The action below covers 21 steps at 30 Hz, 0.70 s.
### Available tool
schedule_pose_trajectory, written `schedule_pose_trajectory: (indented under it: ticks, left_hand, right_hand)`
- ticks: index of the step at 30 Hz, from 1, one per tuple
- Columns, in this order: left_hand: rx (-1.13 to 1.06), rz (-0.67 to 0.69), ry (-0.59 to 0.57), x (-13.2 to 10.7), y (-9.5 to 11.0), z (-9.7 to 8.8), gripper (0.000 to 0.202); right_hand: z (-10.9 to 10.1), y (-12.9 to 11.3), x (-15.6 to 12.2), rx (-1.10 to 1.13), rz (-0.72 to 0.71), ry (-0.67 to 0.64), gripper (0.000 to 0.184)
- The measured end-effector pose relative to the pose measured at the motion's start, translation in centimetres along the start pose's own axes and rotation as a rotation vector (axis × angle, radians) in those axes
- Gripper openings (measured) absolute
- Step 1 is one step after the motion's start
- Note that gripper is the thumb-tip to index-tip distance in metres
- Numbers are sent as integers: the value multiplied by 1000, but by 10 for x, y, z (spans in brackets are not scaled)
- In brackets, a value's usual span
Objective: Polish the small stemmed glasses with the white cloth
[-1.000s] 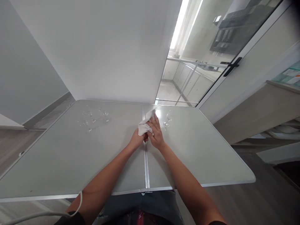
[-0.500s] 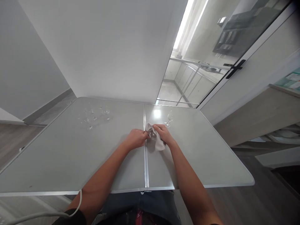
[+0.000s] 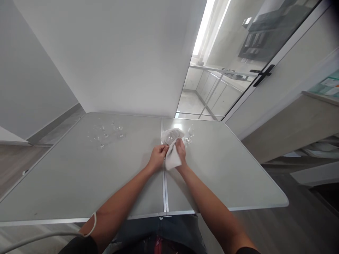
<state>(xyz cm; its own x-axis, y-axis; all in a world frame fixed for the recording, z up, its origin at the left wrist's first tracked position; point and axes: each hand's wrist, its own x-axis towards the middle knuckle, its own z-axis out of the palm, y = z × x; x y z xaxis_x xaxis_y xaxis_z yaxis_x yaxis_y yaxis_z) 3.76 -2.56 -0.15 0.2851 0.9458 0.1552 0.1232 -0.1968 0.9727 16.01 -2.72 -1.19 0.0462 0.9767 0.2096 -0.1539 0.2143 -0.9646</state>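
Over the middle seam of the table, my left hand (image 3: 158, 155) pinches the lower end of a clear stemmed glass (image 3: 169, 138). My right hand (image 3: 181, 151) is closed on a white cloth (image 3: 173, 158), which wraps behind and around the bowl of that glass. Part of the bowl shows through a gap in the cloth; its stem is mostly hidden by my fingers. Just right of the cloth, another stemmed glass (image 3: 190, 134) stands upright on the table, touched by neither hand.
Several clear glasses (image 3: 102, 135) stand grouped on the left half of the grey table (image 3: 79, 176). A metal-edged seam (image 3: 164, 190) divides the tabletop. Behind it rise a white wall (image 3: 119, 60) and a glass door (image 3: 206, 91). A pale cable (image 3: 50, 234) loops by my left forearm.
Both hands have shifted slightly, my right one leftward and inward. The cloth has moved up and left and now spreads behind the glass bowl, which has tipped further away from me.
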Motion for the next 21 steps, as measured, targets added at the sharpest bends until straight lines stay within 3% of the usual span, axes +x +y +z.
schedule_pose_trajectory:
  ticks: [3,6,9,12,14,16,18,21]
  left_hand:
    - [96,-28,97,0,-2,0,40]
    - [260,13,151,-2,2,-5,31]
    - [539,57,71,-6,7,-7,29]
    - [811,68,-78,-9,11,-5,30]
    - [914,86,-151,-11,12,-4,31]
    - [943,105,-188,-11,11,-4,32]
    - [904,112,-182,-11,9,-5,31]
    - [729,119,-153,-9,7,-8,29]
  right_hand:
    - [5,-9,-4,-280,-238,95,57]
    - [-2,-22,2,-653,-499,-40,48]
    - [-15,-36,10,-881,-613,-172,34]
    - [-26,-41,16,-945,-517,-137,16]
    - [-32,-38,18,-877,-355,-79,30]
    - [-37,-34,19,-677,-165,-34,42]
    - [-40,-29,19,-379,1,16,42]
    - [-36,-25,19,58,121,122,37]
